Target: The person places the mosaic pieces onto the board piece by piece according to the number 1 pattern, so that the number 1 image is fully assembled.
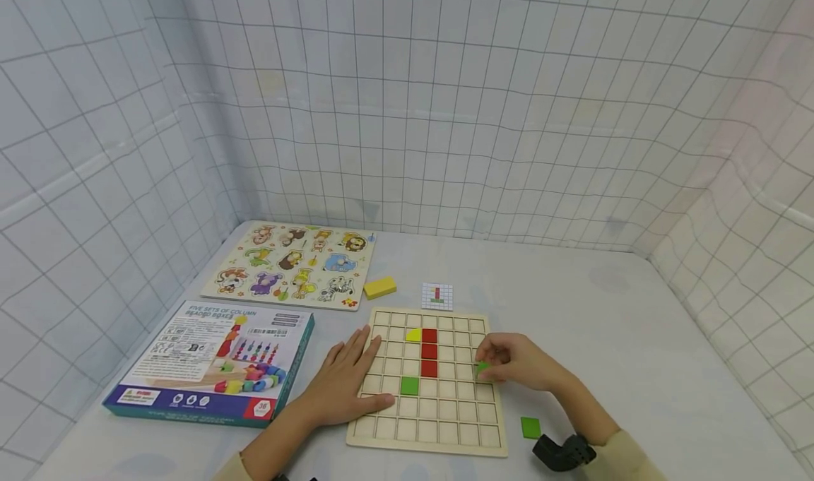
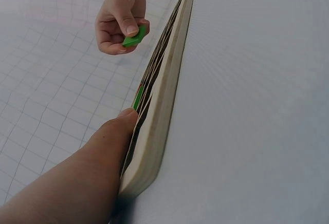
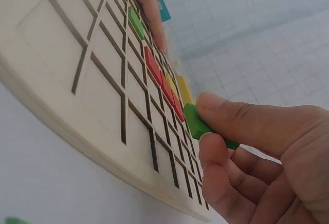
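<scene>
A wooden grid board (image 1: 448,433) lies flat on the table. Three red square tiles (image 1: 429,352) sit in one column of it, with a yellow tile (image 1: 414,335) beside the top one and a green square tile (image 1: 410,386) lower left. My left hand (image 1: 343,382) rests flat on the board's left edge, fingers straight, thumb close to that green tile. Over the board's right side, my right hand (image 1: 518,362) pinches another green tile (image 3: 198,122) between thumb and fingers. One more green tile (image 1: 531,428) lies on the table right of the board.
A small pattern card (image 1: 437,297) lies behind the board, with a yellow block (image 1: 379,287) to its left. At the back left is an animal puzzle board (image 1: 289,265). A boxed bead set (image 1: 210,364) lies in front of it. Grid-patterned cloth walls (image 1: 445,114) surround the table.
</scene>
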A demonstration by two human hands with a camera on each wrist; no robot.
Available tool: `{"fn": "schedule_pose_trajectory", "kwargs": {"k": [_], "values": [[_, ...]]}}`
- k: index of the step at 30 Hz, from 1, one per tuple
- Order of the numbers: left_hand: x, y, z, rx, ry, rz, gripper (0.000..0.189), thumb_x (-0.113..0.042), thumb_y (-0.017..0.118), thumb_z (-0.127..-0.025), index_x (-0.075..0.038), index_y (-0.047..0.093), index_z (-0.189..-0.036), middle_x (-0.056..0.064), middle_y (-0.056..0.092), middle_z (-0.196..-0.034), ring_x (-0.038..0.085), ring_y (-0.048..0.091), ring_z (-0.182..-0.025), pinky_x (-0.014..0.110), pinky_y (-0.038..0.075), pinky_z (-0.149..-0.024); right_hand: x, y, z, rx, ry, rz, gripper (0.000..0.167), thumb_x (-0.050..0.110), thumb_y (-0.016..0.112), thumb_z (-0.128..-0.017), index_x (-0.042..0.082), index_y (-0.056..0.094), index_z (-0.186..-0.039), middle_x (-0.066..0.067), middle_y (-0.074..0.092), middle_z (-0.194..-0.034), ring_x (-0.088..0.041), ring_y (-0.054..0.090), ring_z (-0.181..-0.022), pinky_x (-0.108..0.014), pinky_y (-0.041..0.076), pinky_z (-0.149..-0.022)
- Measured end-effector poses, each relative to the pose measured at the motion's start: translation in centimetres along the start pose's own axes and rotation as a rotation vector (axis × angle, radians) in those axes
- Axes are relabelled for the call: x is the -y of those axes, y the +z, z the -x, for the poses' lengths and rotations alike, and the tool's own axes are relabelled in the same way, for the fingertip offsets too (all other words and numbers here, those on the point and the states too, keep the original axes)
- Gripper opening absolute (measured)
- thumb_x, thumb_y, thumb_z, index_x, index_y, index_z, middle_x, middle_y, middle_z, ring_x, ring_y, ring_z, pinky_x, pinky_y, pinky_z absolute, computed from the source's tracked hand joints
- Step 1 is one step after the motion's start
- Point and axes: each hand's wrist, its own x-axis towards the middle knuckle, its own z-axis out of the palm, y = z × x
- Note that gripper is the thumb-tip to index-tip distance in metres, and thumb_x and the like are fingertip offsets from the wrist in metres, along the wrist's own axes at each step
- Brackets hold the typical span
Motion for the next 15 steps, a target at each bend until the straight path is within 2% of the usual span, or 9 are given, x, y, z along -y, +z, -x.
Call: {"fn": "schedule_pose_trajectory", "kwargs": {"k": [6,15], "values": [[0.0,0.0,0.0,-0.003,0.004,-0.007,0.102,-0.071,0.053,-0.086,-0.005,0.020,-0.156,0.016,0.005,-0.162,0.031,0.003,-0.148,0.057,0.007,-0.113,0.8,0.7,-0.9,0.015,-0.035,-0.030,0.019,0.008,0.078,-0.083,0.003,0.065,-0.096,-0.003,0.060,-0.085,-0.012,0.054,-0.069,-0.023,0.047,-0.061],[0.1,0.1,0.0,-0.001,0.002,-0.006,0.102,-0.071,0.052,-0.086,-0.006,0.020,-0.156,0.016,0.004,-0.162,0.030,0.003,-0.149,0.056,0.007,-0.113,1.7,2.2,-2.4,0.041,-0.052,-0.028,0.019,0.008,0.078,-0.082,0.003,0.066,-0.096,-0.002,0.061,-0.085,-0.013,0.056,-0.070,-0.023,0.049,-0.063]]}}
